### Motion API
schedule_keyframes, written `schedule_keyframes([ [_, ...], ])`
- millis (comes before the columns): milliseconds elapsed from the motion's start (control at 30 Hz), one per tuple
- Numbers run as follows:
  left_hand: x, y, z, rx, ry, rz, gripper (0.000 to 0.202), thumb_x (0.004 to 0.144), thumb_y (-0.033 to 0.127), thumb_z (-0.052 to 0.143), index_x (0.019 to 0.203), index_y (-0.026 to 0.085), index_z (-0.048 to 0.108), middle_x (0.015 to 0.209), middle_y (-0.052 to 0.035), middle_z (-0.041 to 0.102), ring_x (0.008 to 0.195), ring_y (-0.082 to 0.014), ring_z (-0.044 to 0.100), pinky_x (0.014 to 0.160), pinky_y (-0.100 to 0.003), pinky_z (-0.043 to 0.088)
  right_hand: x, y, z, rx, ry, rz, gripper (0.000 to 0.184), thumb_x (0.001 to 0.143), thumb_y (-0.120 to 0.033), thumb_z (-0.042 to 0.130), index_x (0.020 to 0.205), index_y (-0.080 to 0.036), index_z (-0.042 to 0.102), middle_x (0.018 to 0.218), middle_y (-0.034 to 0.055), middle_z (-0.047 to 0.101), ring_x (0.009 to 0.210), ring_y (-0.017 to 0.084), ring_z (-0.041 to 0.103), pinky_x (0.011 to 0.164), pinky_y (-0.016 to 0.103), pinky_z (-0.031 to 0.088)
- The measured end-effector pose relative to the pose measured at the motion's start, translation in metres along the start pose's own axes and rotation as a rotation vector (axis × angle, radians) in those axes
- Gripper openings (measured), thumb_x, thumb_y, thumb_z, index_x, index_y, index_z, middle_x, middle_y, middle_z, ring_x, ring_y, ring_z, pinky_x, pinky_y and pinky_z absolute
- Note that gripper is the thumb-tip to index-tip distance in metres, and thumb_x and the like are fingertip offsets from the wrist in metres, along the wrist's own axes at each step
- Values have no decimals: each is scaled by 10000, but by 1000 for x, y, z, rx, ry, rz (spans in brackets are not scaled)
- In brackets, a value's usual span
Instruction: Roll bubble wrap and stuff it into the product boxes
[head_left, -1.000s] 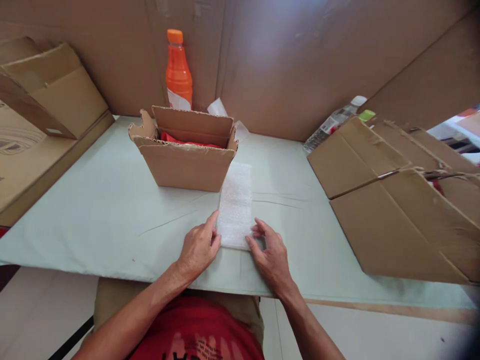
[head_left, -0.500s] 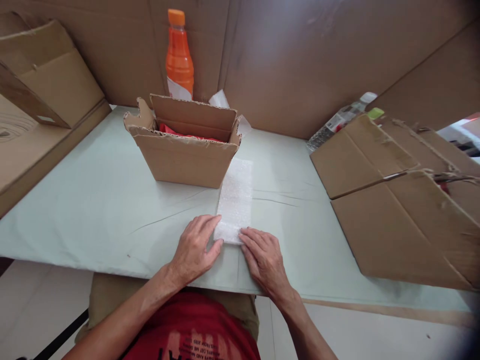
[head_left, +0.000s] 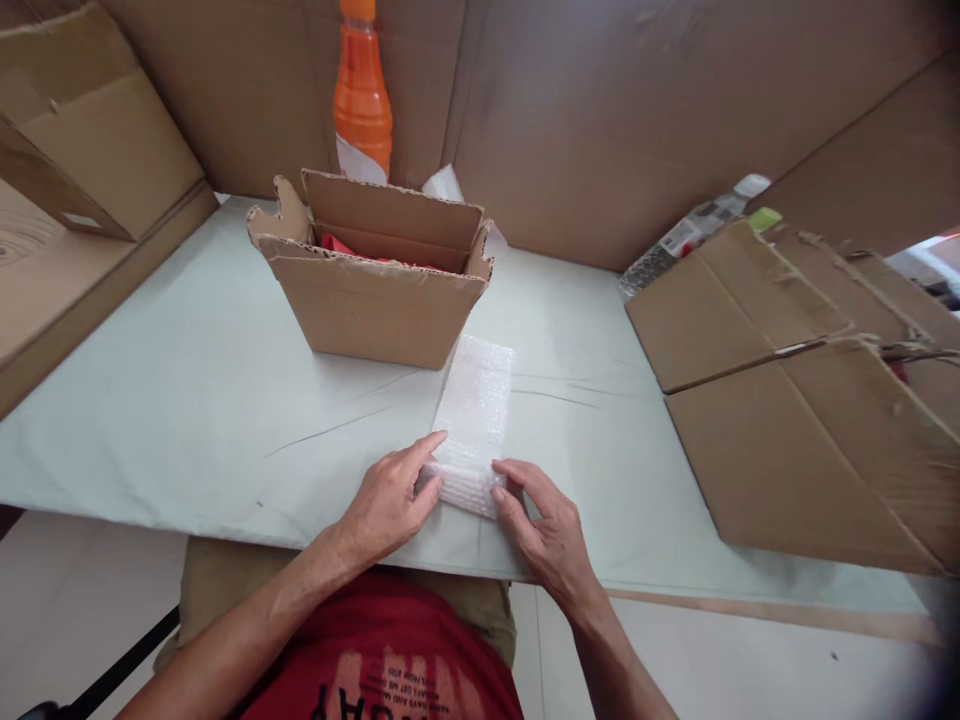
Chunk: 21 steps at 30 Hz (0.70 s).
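A strip of white bubble wrap [head_left: 476, 410] lies on the pale green table [head_left: 187, 400], its near end curled into a small roll. My left hand [head_left: 386, 505] pinches the roll's left end with thumb and fingers. My right hand [head_left: 544, 530] grips the roll's right end the same way. Just beyond the strip stands a small open cardboard box [head_left: 371, 295] with something red inside.
An orange bottle [head_left: 362, 85] stands behind the small box against a cardboard wall. A large cardboard box [head_left: 817, 430] lies at the right, with a clear plastic bottle [head_left: 690, 235] behind it. More cardboard [head_left: 82, 170] is stacked at the left.
The near end of the bubble wrap, flat a second ago, is now curled into a roll under my fingers. Both hands moved from flat on it to gripping it.
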<state>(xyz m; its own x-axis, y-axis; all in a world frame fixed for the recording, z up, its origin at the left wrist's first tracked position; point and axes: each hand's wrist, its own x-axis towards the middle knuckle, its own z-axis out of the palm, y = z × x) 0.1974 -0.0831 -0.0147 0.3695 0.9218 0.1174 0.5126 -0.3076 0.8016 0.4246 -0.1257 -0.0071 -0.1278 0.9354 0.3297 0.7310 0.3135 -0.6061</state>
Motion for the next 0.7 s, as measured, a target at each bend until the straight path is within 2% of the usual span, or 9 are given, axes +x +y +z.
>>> schedule_keyframes([
  [100,3,-1,2,23,12,-21,501,892,218,535,1392,200,526,893,-23,721,689,-161,623,724,-291,545,-4,-4,-1,-125,133,-102,278,940,-209,609,1211,-252,649,1120,104,706,1027,257,674,864,425,533],
  [167,5,-4,5,48,37,5,519,885,203,536,1404,210,512,951,-33,728,736,-169,644,788,-304,556,-6,-9,-2,-156,92,-168,325,922,-185,618,1237,-265,632,1141,106,695,1035,266,662,870,442,510],
  [300,7,-6,11,110,87,59,518,896,173,520,1413,198,492,1030,-63,719,851,-193,677,856,-329,563,-8,-12,4,-217,-72,-248,351,916,-213,624,1263,-255,604,1267,110,673,1148,292,615,911,461,474],
  [467,6,-3,4,154,150,157,523,908,187,544,1426,193,469,1262,-128,640,1166,-271,608,999,-430,521,-4,-3,15,-265,-111,-245,275,947,-186,594,1219,-214,621,1267,117,686,1165,279,606,923,449,455],
  [600,-2,-4,-3,115,71,302,683,825,76,529,1484,217,419,1369,-129,591,1290,-293,526,1092,-489,448,0,-2,16,-214,-68,-237,268,966,-146,550,1199,-223,657,1166,95,730,1077,240,651,899,420,468],
  [700,-8,-6,-6,61,10,293,707,812,42,495,1489,231,424,1245,-104,668,1184,-268,591,1025,-460,486,0,-6,12,-104,-44,-187,267,976,-157,539,1195,-233,671,1050,70,756,963,214,685,841,389,501],
])
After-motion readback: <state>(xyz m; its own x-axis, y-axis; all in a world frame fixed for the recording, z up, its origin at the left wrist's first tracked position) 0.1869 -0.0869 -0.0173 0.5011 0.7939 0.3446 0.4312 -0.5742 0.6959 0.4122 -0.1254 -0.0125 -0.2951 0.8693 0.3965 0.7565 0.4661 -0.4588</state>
